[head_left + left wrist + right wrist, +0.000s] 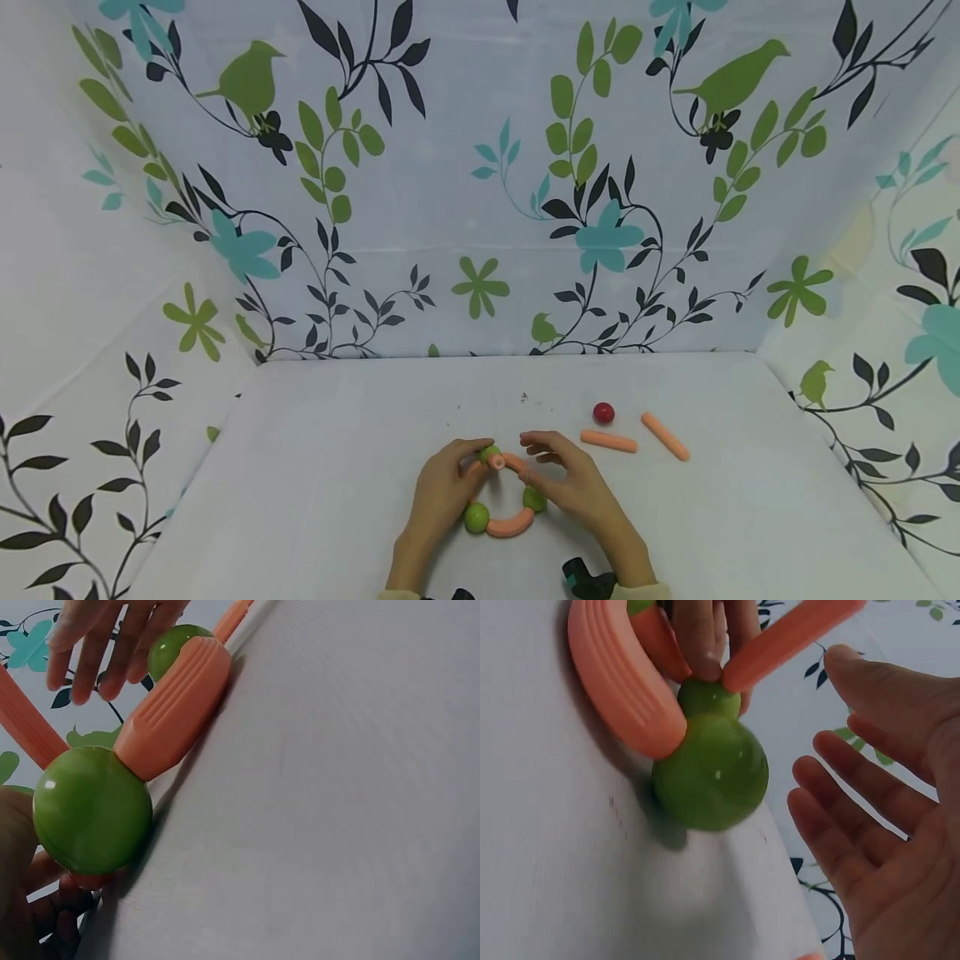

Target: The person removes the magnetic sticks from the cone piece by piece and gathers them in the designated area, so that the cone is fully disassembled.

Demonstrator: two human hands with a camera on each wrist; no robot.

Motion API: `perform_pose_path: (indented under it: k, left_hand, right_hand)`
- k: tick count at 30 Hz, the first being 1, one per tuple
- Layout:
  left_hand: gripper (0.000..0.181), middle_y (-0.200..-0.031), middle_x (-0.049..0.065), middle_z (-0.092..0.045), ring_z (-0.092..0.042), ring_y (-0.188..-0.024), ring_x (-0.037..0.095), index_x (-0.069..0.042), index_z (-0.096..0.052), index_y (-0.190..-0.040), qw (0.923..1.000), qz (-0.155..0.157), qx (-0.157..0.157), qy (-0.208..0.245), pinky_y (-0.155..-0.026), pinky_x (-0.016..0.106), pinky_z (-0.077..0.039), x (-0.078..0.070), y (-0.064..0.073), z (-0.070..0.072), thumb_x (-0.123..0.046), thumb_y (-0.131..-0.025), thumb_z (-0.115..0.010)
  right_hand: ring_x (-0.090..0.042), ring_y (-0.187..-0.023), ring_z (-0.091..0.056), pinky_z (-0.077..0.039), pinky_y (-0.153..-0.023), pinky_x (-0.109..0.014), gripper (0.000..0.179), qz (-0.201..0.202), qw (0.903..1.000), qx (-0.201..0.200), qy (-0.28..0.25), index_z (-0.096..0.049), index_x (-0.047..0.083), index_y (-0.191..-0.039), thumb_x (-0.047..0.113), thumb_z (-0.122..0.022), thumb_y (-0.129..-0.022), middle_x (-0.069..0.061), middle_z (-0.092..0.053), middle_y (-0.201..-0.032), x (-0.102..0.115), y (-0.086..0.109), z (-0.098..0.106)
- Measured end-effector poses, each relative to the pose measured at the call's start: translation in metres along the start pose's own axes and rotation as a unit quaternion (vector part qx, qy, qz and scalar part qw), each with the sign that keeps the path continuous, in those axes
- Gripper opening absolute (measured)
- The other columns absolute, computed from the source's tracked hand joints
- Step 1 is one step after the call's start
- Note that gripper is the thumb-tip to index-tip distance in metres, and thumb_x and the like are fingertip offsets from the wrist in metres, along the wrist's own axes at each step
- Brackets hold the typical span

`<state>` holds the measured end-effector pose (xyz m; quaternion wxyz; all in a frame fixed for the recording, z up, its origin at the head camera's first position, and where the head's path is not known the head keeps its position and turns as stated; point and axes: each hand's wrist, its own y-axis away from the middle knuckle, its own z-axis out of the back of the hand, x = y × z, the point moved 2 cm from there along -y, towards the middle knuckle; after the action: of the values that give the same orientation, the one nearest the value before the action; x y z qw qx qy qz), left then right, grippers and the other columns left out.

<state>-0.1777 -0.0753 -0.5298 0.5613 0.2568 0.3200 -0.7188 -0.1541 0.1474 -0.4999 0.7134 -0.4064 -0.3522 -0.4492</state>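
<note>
On the white table lies a ring of green balls and curved orange sticks. Its front curved stick (pixel 512 525) joins the left ball (pixel 477 517) to the right ball (pixel 535 498). At the back, a straight orange stick (pixel 787 641) sticks up from the far ball (pixel 489 452). My left hand (pixel 444 483) pinches that far ball between thumb and fingers. Beside the ring's right side, my right hand (pixel 573 479) is held with fingers relaxed and spread. In the right wrist view, its palm faces the ring with nothing in it.
A small red ball (pixel 603 413) lies behind and to the right of the ring. Near it are a straight orange stick (pixel 608 441) and another orange stick (pixel 665 436) lying at a slant. A leaf-and-bird patterned cloth (pixel 450 208) hangs behind the table.
</note>
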Motion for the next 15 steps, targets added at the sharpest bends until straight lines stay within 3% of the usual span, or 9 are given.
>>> perform_pose_path:
  k: [6, 8, 15]
  left_hand:
    - [0.032, -0.11, -0.014, -0.073, -0.056, -0.082, 0.005, -0.033, -0.075, -0.122, 0.9997, -0.005, -0.022, 0.01, -0.074, 0.023, -0.044, -0.001, 0.002, 0.002, -0.03, -0.091, -0.082]
    - [0.031, -0.105, -0.015, -0.071, -0.054, -0.078, 0.006, -0.031, -0.076, -0.12, 0.9995, -0.003, -0.028, 0.014, -0.071, 0.022, -0.043, 0.0, 0.002, 0.001, -0.032, -0.09, -0.082]
    - [0.029, -0.101, -0.015, -0.069, -0.055, -0.081, 0.01, -0.028, -0.076, -0.117, 0.9991, -0.01, -0.04, 0.013, -0.07, 0.021, -0.043, 0.001, 0.002, -0.001, -0.034, -0.089, -0.083]
  right_hand:
    - [-0.026, -0.127, -0.064, -0.056, -0.104, -0.041, 0.047, 0.025, 0.9995, -0.002, -0.017, -0.06, 0.028, -0.139, 0.023, -0.078, -0.095, 0.002, -0.066, -0.138, 0.013, -0.003, -0.008]
    - [-0.024, -0.127, -0.065, -0.056, -0.103, -0.043, 0.046, 0.026, 0.9995, -0.005, -0.014, -0.061, 0.029, -0.138, 0.022, -0.078, -0.095, 0.004, -0.067, -0.137, 0.016, -0.003, -0.011]
    - [-0.026, -0.124, -0.067, -0.057, -0.102, -0.046, 0.039, 0.032, 0.9994, -0.003, -0.01, -0.063, 0.026, -0.135, 0.024, -0.075, -0.097, -0.01, -0.069, -0.135, 0.018, -0.005, -0.015]
